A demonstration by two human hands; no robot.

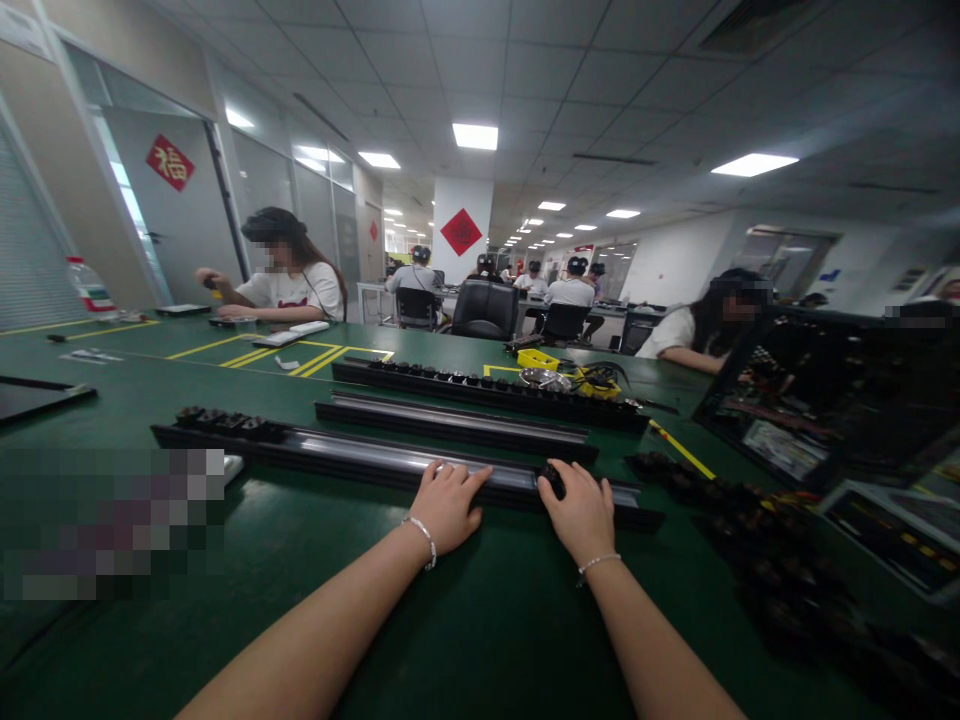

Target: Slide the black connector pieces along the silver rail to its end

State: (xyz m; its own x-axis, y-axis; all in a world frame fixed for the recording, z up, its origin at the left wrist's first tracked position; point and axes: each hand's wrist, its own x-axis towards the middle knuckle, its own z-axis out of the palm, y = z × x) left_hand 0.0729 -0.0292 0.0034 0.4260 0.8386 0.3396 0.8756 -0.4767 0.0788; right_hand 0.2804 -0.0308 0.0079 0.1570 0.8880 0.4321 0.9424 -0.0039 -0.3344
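Observation:
A long black rail with a shiny channel (360, 452) lies across the green table in front of me. My left hand (448, 508) rests on its near edge, fingers stretched out and holding nothing. Further right along the same rail, my right hand (581, 508) grips a small black part (553, 482) over the channel; the fingers hide much of it. At the rail's left end sit several similar black parts (229, 422). Behind it lies a second rail (450, 420) with a bare channel, and beyond that a third rail (480, 385) lined with black parts.
Many loose black parts (787, 570) are heaped at the right, beside a metal-cased unit (892, 535) and a black open case (832, 400). Yellow trays (537, 359) and a metal bowl (545, 379) stand behind the rails. Co-workers sit across the table.

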